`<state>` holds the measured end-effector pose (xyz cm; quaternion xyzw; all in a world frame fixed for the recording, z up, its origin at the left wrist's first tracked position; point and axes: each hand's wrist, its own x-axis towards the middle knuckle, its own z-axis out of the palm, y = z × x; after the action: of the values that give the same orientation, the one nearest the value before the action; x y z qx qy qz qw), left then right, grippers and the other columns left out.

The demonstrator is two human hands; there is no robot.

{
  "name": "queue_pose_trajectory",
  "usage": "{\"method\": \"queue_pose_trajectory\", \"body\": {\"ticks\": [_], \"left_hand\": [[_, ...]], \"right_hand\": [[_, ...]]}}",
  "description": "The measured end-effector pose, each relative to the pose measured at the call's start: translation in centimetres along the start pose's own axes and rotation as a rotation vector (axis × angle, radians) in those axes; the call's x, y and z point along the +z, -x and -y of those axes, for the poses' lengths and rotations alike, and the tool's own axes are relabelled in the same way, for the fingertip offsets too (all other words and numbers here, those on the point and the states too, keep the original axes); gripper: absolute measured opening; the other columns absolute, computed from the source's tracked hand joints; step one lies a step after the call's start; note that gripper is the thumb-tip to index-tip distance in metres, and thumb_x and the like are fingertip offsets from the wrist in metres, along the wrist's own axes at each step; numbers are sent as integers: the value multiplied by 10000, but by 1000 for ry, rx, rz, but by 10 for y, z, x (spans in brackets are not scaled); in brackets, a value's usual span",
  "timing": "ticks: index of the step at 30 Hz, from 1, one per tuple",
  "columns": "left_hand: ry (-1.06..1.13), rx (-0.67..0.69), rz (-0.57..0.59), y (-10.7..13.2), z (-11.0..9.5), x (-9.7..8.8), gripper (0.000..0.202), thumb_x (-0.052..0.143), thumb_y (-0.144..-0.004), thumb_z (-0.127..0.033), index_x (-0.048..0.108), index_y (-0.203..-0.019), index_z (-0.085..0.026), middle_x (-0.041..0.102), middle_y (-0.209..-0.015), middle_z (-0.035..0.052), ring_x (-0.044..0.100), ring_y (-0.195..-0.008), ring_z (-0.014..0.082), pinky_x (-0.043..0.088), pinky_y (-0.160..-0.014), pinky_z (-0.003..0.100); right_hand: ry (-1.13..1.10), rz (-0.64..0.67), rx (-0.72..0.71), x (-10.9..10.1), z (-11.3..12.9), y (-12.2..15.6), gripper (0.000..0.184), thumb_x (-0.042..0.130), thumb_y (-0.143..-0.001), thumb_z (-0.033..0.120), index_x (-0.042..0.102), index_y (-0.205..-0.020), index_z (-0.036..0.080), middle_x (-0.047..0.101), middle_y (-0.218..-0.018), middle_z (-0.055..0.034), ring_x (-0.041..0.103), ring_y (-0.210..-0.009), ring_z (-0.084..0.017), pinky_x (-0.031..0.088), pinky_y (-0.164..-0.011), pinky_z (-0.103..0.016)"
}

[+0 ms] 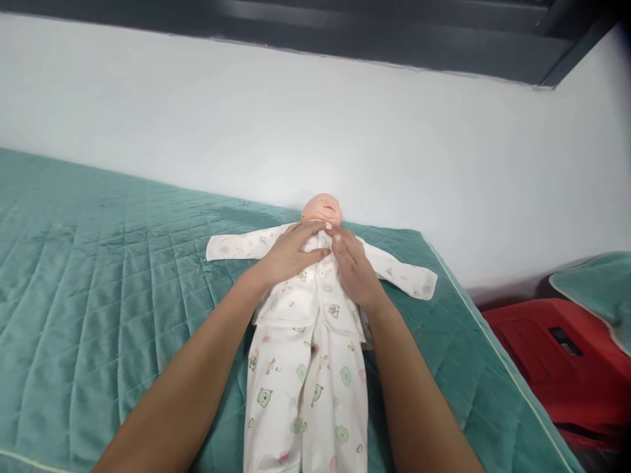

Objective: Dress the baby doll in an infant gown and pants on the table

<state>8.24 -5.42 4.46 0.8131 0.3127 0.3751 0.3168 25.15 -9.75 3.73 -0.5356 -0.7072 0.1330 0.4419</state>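
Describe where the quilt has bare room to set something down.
Bare: the wide green quilt left of the left forearm and nearby sleeve, up to the wall; and a narrower strip between the right forearm and the quilt's right edge. Crowded: the shirt front below the doll's head, where the left hand and right hand lie close together.
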Motion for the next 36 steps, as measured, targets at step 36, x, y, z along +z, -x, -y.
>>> {"method": "queue_pose_trajectory", "body": {"ticks": [36], "left_hand": [[-1001,-671,-237,238,86,-187,457,376,-1000,-394,543,-1354,-160,287,-1614,98,318,-1442,302,300,-1157,442]], "right_hand": [[857,194,506,-128,-90,132,792,196,-948,597,287,-1541,80,329,-1581,-198,298,-1469,-344,270,-1171,-537]]}}
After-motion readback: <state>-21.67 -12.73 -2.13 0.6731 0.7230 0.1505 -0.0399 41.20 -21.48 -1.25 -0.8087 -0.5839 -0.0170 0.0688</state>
